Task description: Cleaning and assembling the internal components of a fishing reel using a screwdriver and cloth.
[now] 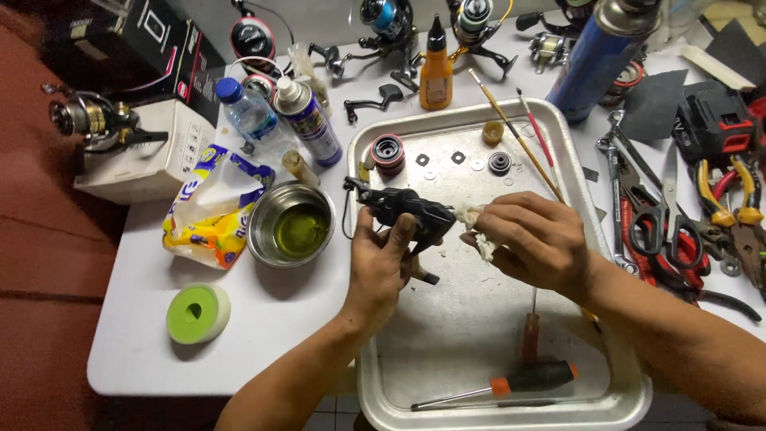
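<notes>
Our left hand (381, 259) grips the black metal fishing-reel body (408, 209) from below, and our right hand (531, 239) is closed on a small white wad of cloth (471, 217) that touches the reel's right end; both are above the middle of the shallow aluminium tray (630, 391). At the tray's front edge lies a black-and-orange screwdriver (511, 385), near its back-left corner a red-rimmed round spool (388, 153). Just beside the tray's left edge stands a steel bowl of yellow-green liquid (290, 225).
</notes>
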